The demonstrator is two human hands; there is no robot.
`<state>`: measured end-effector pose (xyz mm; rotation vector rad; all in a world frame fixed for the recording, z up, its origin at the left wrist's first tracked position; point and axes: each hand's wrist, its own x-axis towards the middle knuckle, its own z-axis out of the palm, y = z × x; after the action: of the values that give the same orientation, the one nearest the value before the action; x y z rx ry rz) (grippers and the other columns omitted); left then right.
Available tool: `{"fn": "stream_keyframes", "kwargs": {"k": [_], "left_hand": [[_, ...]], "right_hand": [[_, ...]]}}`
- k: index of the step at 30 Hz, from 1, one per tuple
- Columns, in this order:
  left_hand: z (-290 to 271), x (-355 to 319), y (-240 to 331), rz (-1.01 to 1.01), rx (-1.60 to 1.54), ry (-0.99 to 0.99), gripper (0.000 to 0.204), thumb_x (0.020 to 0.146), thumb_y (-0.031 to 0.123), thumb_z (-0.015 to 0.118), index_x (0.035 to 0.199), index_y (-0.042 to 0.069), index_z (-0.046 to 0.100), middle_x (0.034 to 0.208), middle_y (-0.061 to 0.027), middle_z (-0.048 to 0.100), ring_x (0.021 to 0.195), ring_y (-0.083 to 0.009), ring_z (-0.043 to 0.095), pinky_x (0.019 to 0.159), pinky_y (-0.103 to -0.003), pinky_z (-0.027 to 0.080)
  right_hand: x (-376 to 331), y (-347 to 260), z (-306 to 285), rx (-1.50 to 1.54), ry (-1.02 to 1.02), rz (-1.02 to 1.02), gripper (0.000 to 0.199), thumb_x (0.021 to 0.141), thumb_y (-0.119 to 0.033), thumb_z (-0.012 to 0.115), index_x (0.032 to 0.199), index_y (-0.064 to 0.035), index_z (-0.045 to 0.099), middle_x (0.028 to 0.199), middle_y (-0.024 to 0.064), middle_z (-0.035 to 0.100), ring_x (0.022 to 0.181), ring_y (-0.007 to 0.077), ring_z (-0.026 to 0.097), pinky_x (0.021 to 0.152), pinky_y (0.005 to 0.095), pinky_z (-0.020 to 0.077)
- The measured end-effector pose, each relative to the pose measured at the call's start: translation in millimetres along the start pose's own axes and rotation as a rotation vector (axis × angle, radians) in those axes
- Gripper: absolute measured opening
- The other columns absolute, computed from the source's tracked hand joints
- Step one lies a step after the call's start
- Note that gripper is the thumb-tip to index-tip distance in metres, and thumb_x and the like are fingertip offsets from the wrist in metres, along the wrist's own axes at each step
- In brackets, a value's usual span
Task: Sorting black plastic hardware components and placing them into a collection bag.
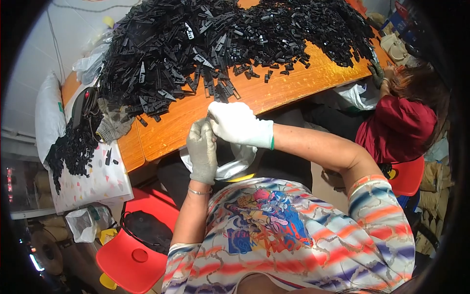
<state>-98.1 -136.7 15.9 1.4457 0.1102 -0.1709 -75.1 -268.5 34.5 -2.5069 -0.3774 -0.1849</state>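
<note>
- Gloves cover both hands: our left hand (202, 149) wears a grey knit one and our right hand (238, 125) a white one, and the two meet just left of the frame's centre, at the near edge of the orange wooden table (293, 83).
- Both hands are closed and pressed fingertip to fingertip, pinching something small between them. We cannot tell what it is; the gloves hide it, though it is likely one of the black plastic parts.
- The big heap of black plastic parts (220, 39) fills the upper middle of the frame, well apart from our hands, with loose strays thinning out toward the table edge.
- Below our hands, in the lap, a white plastic bag (235, 164) hangs open.
- A second, smaller drift of black parts (73, 147) lies on a patterned white sheet (103, 181) at the left, beside a spare grey glove (112, 127).
- A red stool (132, 255) stands at the lower left; another person in a red top (391, 130) sits at the right edge.
- Risks, as we judge them: the knit gloves dull the feel of a small piece, so it could slip from the pinch and miss the bag, dropping to the floor.
- The strays near the table edge could be swept off by a forearm.
- The bag's mouth is slack, so it might fold shut and let a released part bounce away.
</note>
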Motion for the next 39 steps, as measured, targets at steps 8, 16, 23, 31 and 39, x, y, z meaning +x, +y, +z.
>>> {"fn": "stream_keyframes", "kwargs": {"k": [8,16,23,31,39], "left_hand": [[-1,3,-3,-0.096,0.019,-0.043,0.022,0.098,0.021,0.045,0.09,0.003,0.055,0.066,0.0049,0.047,0.051,-0.0022,0.037,0.043,-0.019,0.028],[-2,33,10,-0.328,-0.171,-0.15,0.025,0.097,0.019,0.048,0.075,0.009,0.051,0.06,0.0042,0.039,0.046,-0.0047,0.028,0.041,-0.021,0.021],[-8,18,17,-0.059,-0.118,-0.256,0.023,0.099,0.024,0.047,0.086,0.007,0.053,0.07,0.0016,0.049,0.052,-0.0048,0.039,0.045,-0.018,0.028],[-31,-14,-22,-0.35,-0.448,-0.35,0.019,0.099,0.023,0.052,0.098,0.004,0.054,0.071,0.0016,0.047,0.052,-0.0035,0.036,0.047,-0.015,0.028],[-33,-19,-25,-0.354,-0.324,-0.336,0.025,0.1,0.029,0.05,0.1,0.004,0.056,0.07,0.0027,0.046,0.052,-0.0021,0.036,0.046,-0.016,0.029]], "right_hand": [[7,2,-8,-0.142,-0.179,-0.193,0.013,0.075,-0.016,0.06,0.08,-0.0042,0.057,0.067,0.0199,0.062,0.064,0.0377,0.064,0.056,0.0453,0.0505],[14,12,-4,-0.156,-0.118,-0.083,0.014,0.077,-0.019,0.058,0.08,-0.0063,0.061,0.071,0.0176,0.064,0.07,0.0372,0.065,0.062,0.046,0.0516],[17,11,-27,0.219,-0.114,0.24,0.028,0.087,-0.03,0.053,0.101,-0.0084,0.066,0.092,0.0127,0.068,0.089,0.0306,0.065,0.081,0.039,0.0505],[-23,22,-27,0.97,-0.45,0.305,0.03,0.089,-0.029,0.063,0.101,-0.0021,0.067,0.082,0.0013,0.065,0.062,0.0047,0.052,0.059,0.0199,0.0437],[-32,-1,-11,0.84,-0.333,0.515,0.031,0.085,-0.032,0.067,0.082,-0.0019,0.067,0.062,0.006,0.061,0.056,0.0109,0.057,0.053,0.0267,0.0444]]}}
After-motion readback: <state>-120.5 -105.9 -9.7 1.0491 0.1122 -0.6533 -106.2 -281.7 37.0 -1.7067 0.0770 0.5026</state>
